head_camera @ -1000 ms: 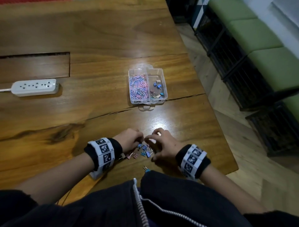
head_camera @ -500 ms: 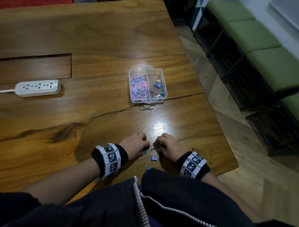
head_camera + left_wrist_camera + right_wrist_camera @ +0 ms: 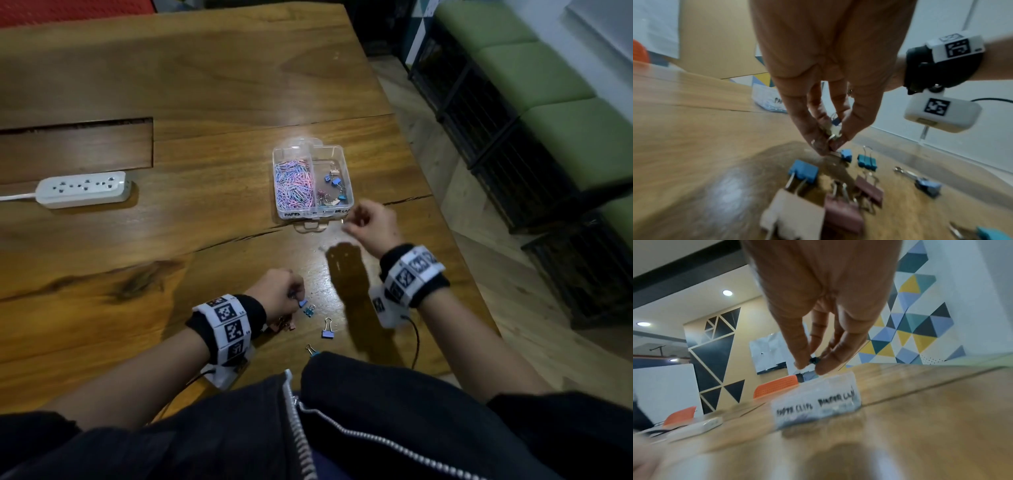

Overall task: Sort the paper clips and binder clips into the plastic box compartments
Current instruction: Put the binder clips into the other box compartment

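Observation:
The clear plastic box (image 3: 281, 212) stands mid-table, with pink and blue paper clips (image 3: 294, 183) in its left compartment and a few binder clips (image 3: 334, 188) in its right one. My right hand (image 3: 349, 226) hovers off the box's (image 3: 816, 400) near right corner. It (image 3: 812, 363) pinches a small dark clip (image 3: 813, 360) between thumb and fingers. My left hand (image 3: 298, 298) is low over the loose binder clips (image 3: 328, 330) near the table's front edge. There my left hand (image 3: 833, 142) pinches the wire handle of a small blue binder clip (image 3: 845, 155). Several blue, teal, mauve and beige clips (image 3: 842, 212) lie around it.
A white power strip (image 3: 84, 188) lies at the left of the wooden table (image 3: 205, 85), beside a sunken panel (image 3: 75, 147). The table's right edge drops to the floor, with green benches (image 3: 548, 102) beyond. My dark jacket (image 3: 342, 428) overhangs the near edge.
My right hand has lifted away from the loose pile and travelled forward to the box with a clip in its fingers. My left hand has stayed at the pile.

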The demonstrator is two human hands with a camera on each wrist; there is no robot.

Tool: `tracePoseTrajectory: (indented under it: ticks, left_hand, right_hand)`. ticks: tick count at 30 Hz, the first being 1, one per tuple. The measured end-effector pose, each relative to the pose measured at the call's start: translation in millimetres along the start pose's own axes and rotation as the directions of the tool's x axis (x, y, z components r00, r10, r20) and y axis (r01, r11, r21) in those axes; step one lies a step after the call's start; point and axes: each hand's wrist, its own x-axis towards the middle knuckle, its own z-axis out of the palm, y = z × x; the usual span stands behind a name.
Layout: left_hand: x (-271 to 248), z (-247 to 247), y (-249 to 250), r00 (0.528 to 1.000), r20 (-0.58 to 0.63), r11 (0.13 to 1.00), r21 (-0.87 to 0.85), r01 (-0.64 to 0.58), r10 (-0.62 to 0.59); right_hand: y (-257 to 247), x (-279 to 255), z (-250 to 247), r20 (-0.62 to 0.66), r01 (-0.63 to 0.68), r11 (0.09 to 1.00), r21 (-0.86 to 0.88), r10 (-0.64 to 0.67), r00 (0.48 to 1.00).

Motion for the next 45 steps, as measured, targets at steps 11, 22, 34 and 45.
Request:
tracePoseTrajectory:
  ticks: [11,22,34,45]
  left_hand:
    - [22.9,-36.7,-3.2,0.974,-0.023,0.802,-0.573,0.171,-0.224]
    - [117.0,-96.8,64.6,0.932,-0.274,0.721,-0.693,-0.02,-0.237]
    - [44.0,-47.8,5.9,1.0,-0.009,0.995,-0.101,-0.002,0.001]
    - [-49.3,35.2,-22.6,0.998,0.061,0.897,0.439,-0.052,0.028]
  right_hand:
    - [1.7,14.2,8.4,0.092,-0.082,0.997,-0.003,0.082,0.992]
    - [47.7,-86.2,51.0,0.535,0.243,0.872,-0.424,0.025,0.844]
    - [55.8,-90.3,64.7,0.531,0.495,0.751,-0.437,-0.229,0.816]
    - [52.6,-88.3,58.0,0.44,0.349,0.804,-0.482,-0.122,0.89]
